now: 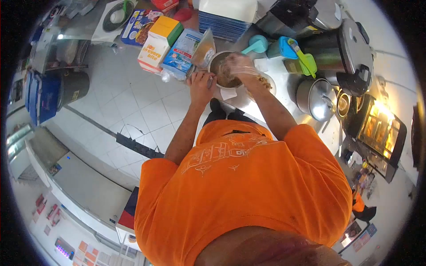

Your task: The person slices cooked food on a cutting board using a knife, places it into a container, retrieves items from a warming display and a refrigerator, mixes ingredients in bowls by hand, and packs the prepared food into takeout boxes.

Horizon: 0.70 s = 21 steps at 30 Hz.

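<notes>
A round pot with a pale rim stands at the counter edge, holding a brownish mixture. At its near left side my left hand is bare, its fingers curled around a small grey part that looks like the pot's handle. Over the mixture, inside the rim, is my right hand in a clear plastic glove. Motion blurs its fingers, so what they hold does not show. Partly behind my right forearm, a plate of small brown pieces sits right of the pot.
Left of the pot stand a yellow-and-white carton, a blue-and-white pack and a clear container. Behind are stacked trays and a turquoise scoop. A lidded silver pot and large dark cooker stand right.
</notes>
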Tool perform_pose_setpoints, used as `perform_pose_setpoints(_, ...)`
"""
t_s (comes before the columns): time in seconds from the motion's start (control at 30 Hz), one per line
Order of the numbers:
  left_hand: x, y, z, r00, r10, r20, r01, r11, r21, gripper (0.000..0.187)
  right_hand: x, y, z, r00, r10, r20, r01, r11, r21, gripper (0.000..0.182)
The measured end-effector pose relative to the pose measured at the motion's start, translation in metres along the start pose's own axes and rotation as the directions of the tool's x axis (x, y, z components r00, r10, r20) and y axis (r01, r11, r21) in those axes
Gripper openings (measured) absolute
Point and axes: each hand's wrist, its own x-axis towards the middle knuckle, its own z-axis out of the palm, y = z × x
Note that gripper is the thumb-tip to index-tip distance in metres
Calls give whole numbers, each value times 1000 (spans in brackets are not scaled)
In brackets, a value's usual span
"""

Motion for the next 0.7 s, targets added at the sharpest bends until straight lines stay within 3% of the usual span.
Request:
perform_pose_setpoints(0.03, 4, 4, 5, 999, 7, 43, -7, 1000, -2, 15, -23, 9, -38, 998, 46, -44, -43, 997, 69, 26)
perform_pose_setpoints(0.1, 11, 10, 19, 993, 61, 106, -62, 998, 5, 17, -46, 70, -45, 978, 139, -157, -112, 979, 171, 29)
perform_pose_setpoints(0.2, 22, 23, 45, 964, 146, 222, -168, 982, 84, 20, -88, 93, -84, 924, 249, -291, -247, 968, 45, 41)
perform_pose_setpoints(0.27, 40, 33, 62, 930, 119, 348, -202, 956, 212, 22, -117, 103, -94, 868, 470, -163, -485, 872, -64, 54)
perform_pose_setpoints(0.33, 55, 38, 77, 889, 54, 454, -221, 920, 323, 29, -137, 176, -35, 815, 555, 163, -571, 818, 71, 60)
perform_pose_setpoints(0.37, 61, 37, 89, 882, 13, 470, -213, 903, 373, 30, -154, 205, -4, 808, 519, 278, -584, 768, 264, 54)
perform_pose_setpoints(0.4, 64, 37, 95, 876, -28, 481, -204, 883, 423, 30, -172, 224, 20, 855, 390, 342, -516, 562, 647, 47)
perform_pose_setpoints(0.43, 67, 39, 95, 879, -37, 475, -203, 873, 444, 30, -186, 238, 38, 909, 235, 345, -391, 191, 900, 41)
perform_pose_setpoints(0.47, 69, 40, 92, 882, -47, 470, -201, 862, 465, 30, -200, 242, 50, 951, 103, 293, -293, -12, 956, 35)
perform_pose_setpoints(0.5, 69, 40, 89, 883, -59, 466, -199, 851, 486, 30, -207, 244, 65, 980, 124, 158, -165, 48, 985, 27)
perform_pose_setpoints(0.53, 70, 39, 85, 845, -21, 534, -273, 843, 464, 30, -209, 242, 63, 996, 12, -85, 77, 308, 948, 33)
perform_pose_setpoints(0.57, 67, 37, 81, 798, 16, 603, -346, 831, 436, 30, -211, 238, 56, 946, -151, -287, 324, 513, 795, 39)
perform_pose_setpoints(0.67, 59, 29, 75, 703, 132, 699, -457, 837, 301, 28, -240, 221, 38, 986, 25, -164, 125, 534, 836, 43)
perform_pose_setpoints(0.7, 59, 26, 75, 684, 173, 708, -473, 844, 251, 28, -242, 217, 34, 981, 166, -98, 13, 448, 894, 42)
